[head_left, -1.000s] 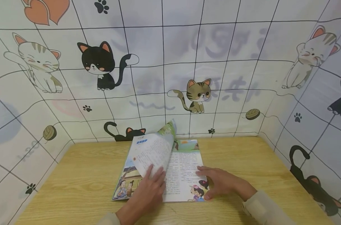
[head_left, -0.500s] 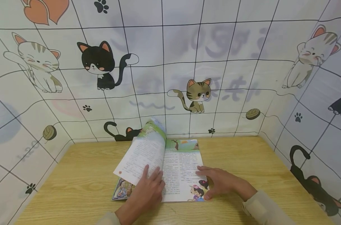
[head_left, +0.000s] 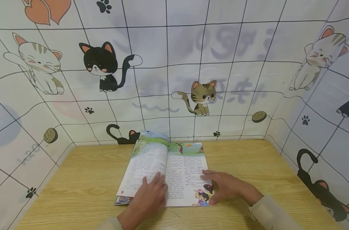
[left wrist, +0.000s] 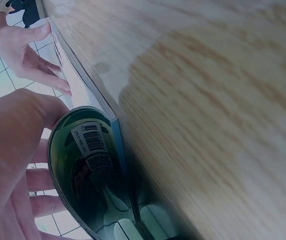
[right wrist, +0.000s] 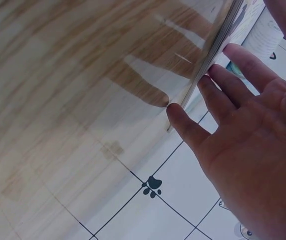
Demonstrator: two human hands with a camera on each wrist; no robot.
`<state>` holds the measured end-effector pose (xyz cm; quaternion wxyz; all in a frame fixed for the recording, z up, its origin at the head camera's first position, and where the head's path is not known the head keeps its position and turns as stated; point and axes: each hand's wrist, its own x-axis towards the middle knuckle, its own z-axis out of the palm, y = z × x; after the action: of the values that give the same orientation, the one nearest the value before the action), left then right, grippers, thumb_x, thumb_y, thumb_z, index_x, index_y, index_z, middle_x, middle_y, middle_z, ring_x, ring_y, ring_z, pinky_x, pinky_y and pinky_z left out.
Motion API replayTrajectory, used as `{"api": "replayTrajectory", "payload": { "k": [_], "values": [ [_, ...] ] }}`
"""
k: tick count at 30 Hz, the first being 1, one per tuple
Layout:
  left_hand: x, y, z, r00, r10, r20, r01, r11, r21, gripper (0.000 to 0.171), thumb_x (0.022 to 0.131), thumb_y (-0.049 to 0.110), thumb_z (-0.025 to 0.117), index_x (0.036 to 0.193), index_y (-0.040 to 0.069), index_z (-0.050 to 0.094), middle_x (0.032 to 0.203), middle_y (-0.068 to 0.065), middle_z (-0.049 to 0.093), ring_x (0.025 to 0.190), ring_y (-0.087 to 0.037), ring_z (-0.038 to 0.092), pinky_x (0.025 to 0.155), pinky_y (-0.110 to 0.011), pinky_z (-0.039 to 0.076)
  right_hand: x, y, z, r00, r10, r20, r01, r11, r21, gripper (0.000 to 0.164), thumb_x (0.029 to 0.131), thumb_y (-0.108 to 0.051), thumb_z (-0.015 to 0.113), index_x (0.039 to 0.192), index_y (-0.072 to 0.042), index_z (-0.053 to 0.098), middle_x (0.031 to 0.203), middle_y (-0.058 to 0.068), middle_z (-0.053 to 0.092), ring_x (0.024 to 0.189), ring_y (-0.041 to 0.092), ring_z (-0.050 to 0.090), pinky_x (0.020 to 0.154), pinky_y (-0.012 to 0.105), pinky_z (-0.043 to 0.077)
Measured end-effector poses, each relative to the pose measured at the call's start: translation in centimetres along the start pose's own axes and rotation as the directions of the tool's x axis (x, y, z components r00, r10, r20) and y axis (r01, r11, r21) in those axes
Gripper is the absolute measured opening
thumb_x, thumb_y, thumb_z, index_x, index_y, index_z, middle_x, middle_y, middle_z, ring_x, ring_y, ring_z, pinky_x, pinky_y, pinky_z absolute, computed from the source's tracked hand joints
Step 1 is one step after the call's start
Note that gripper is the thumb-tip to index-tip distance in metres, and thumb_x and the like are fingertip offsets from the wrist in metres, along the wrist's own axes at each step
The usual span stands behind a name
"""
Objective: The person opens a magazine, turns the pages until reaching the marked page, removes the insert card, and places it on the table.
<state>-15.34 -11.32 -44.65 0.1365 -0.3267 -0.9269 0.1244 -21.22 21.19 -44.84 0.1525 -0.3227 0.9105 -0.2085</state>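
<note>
An open magazine (head_left: pixel 186 175) lies on the table with illustrated, printed pages. My left hand (head_left: pixel 151 193) rests on the lower part of the left page (head_left: pixel 147 163) beside the spine, fingers extended. That page bows up a little, and a strip of a colourful page shows below its lower left corner. My right hand (head_left: pixel 226 185) touches the lower right edge of the right page, fingers spread and thumb near the bottom corner. From below, the left wrist view shows the curved green underside (left wrist: pixel 80 160) with a barcode label. In the right wrist view, fingertips meet the stacked page edges (right wrist: pixel 210 57).
The wooden table (head_left: pixel 88 179) extends around the magazine. Behind and at both sides stands a white cloth wall (head_left: pixel 151 80) with black grid lines and cartoon cats. The magazine's far edge lies close to the back wall.
A page has swung over from the spine to the left and settled onto the left side, covering the picture page. My left hand has slid slightly down; my right hand has stayed put.
</note>
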Motion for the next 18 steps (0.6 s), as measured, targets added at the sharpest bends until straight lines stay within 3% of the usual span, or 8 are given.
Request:
{"api": "replayTrajectory", "payload": {
  "k": [8,18],
  "values": [
    [-0.11,-0.10,0.04,0.999,-0.038,0.032,0.041,0.994,-0.098,0.032,0.088,0.032,0.066,0.108,0.007,0.070,0.134,-0.012,0.061,0.127,-0.030,0.054,0.078,-0.060,0.054,-0.16,0.07,-0.07,0.999,-0.032,-0.004,0.032,0.999,-0.003,0.097,0.070,-0.061,0.079,0.145,-0.006,0.051,0.155,0.013,0.040,0.141,0.039,0.038,0.107,0.060,0.035],
    [-0.14,-0.04,0.03,0.997,-0.060,0.054,0.067,0.988,-0.142,0.031,0.088,0.031,0.066,0.108,0.007,0.069,0.133,-0.013,0.061,0.128,-0.030,0.054,0.079,-0.059,0.054,-0.17,0.18,-0.14,0.999,-0.037,0.003,0.037,0.999,-0.004,0.094,0.072,-0.061,0.078,0.145,-0.007,0.052,0.155,0.012,0.040,0.141,0.037,0.038,0.107,0.059,0.036]
  ]
}}
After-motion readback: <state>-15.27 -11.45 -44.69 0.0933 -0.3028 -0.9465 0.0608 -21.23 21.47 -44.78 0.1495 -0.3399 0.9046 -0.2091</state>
